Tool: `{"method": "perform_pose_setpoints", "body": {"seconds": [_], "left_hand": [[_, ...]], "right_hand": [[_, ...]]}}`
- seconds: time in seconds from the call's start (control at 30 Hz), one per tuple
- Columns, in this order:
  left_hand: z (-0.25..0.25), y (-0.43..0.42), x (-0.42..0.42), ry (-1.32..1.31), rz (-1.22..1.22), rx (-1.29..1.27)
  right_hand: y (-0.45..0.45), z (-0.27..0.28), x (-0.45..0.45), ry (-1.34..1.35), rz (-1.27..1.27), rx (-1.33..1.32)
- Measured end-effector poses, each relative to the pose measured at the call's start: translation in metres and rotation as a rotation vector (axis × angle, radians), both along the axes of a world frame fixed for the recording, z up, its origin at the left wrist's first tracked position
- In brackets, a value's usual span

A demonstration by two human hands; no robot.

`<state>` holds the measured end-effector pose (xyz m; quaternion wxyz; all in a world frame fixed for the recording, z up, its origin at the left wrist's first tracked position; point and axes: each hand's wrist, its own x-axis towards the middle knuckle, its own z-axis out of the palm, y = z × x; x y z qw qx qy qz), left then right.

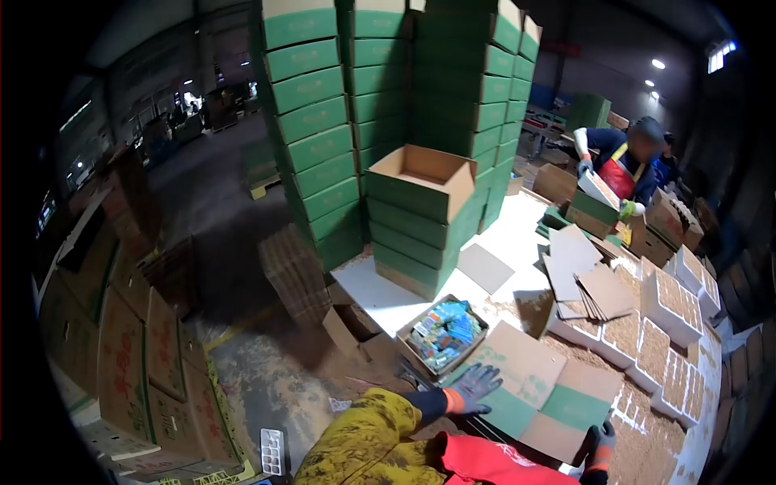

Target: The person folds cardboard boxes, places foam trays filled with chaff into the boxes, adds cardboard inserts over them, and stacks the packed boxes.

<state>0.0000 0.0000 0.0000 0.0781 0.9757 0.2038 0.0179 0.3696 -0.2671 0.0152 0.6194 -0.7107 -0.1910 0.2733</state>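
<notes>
At the lower centre of the frame, right of the middle, lies a flattened green-and-brown printed cardboard carton [522,374], its long axis slanting from upper left to lower right, one end toward the lower right corner. The left hand [477,388], in a grey knit glove with an orange cuff, rests on its left edge – fingers spread, palm down. The right hand [600,444], in a dark glove with an orange cuff, is at the carton's lower right end; whether it pinches the board I cannot tell.

Just above the left hand, a shallow open cardboard box [415,360] holds glossy blue-and-green packets [449,327]. Behind it rises a stack of green cartons [404,255], the topmost open and bare brown inside. On the right, white block-shaped trays [685,333] carry brown, grainy material [677,297] – crumbly, in rows. At upper right, a co-worker [630,164] tilts a white tray over a green box [592,215].
</notes>
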Motion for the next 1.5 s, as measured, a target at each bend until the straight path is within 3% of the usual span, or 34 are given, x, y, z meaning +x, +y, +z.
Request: {"method": "perform_pose_setpoints", "body": {"seconds": [0.03, 0.07, 0.1, 0.2, 0.23, 0.3, 0.37, 0.4, 0.43, 0.5, 0.57, 0.63, 0.7, 0.77, 0.93, 1.1, 1.17, 1.27, 1.33, 1.37, 1.43, 1.47, 1.5], "left_hand": [[0.010, 0.013, -0.012, 0.045, 0.047, 0.018], [0.037, 0.023, -0.024, -0.076, 0.116, 0.021], [0.075, -0.050, 0.039, -0.343, 0.157, 0.113], [0.175, -0.036, 0.038, -0.756, 0.395, 0.320], [0.218, -0.039, 0.037, -0.749, 0.405, 0.427], [0.234, -0.025, 0.045, -0.517, 0.322, 0.463], [0.247, -0.033, 0.049, -0.389, 0.223, 0.265], [0.254, -0.033, 0.050, -0.331, 0.179, 0.179], [0.254, -0.033, 0.053, -0.319, 0.182, 0.245], [0.271, -0.025, 0.052, -0.194, 0.055, 0.095], [0.276, 0.000, 0.059, -0.190, -0.049, -0.199], [0.272, 0.027, 0.076, -0.094, -0.166, -0.464], [0.257, 0.052, 0.093, -0.115, -0.192, -0.515], [0.268, 0.054, 0.083, -0.107, -0.238, -0.486], [0.264, 0.064, 0.075, -0.016, -0.251, -0.587], [0.276, 0.062, 0.074, 0.039, -0.417, -0.466], [0.265, 0.074, 0.088, 0.050, -0.283, -0.538], [0.267, 0.068, 0.096, -0.158, -0.286, -0.461], [0.290, 0.039, 0.076, -0.365, -0.215, -0.185], [0.300, 0.026, 0.063, -0.483, -0.185, -0.088], [0.340, 0.014, 0.033, -0.336, -0.026, -0.068], [0.346, 0.008, 0.019, -0.336, 0.024, -0.077], [0.349, 0.005, 0.012, -0.337, 0.079, -0.086]], "right_hand": [[0.015, 0.082, -0.061, -0.023, 0.223, 0.006], [0.027, 0.101, -0.081, 0.062, 0.241, 0.144], [-0.043, 0.151, -0.025, -0.042, 0.307, 0.098], [-0.032, 0.117, 0.005, -0.134, 0.210, 0.281], [-0.030, 0.114, 0.014, -0.186, 0.172, 0.311], [-0.030, 0.079, 0.050, -0.276, 0.194, 0.252], [-0.035, 0.033, 0.083, -0.255, 0.225, 0.280], [-0.034, 0.007, 0.100, -0.344, 0.126, 0.270], [-0.030, 0.023, 0.082, -0.519, -0.153, 0.168], [-0.017, 0.142, -0.011, -1.081, -0.415, 0.258], [0.010, 0.198, -0.054, -1.387, -0.249, 0.323], [0.040, 0.233, -0.103, -1.597, -0.154, 0.041], [0.074, 0.227, -0.119, -1.575, 0.230, -0.338], [0.080, 0.221, -0.140, -1.729, 0.300, -0.374], [0.063, 0.221, -0.145, -1.785, 0.400, -0.335], [0.046, 0.216, -0.164, -1.772, 0.319, -0.259], [0.042, 0.206, -0.165, -1.703, 0.284, -0.179], [0.031, 0.201, -0.163, -1.712, 0.257, -0.152], [0.022, 0.209, -0.163, -1.777, 0.149, -0.007], [0.011, 0.219, -0.167, -1.662, 0.063, 0.005], [-0.009, 0.236, -0.158, -1.261, 0.070, 0.094], [-0.018, 0.251, -0.157, -0.916, 0.156, 0.199], [-0.028, 0.257, -0.145, -0.949, 0.256, 0.267]]}}
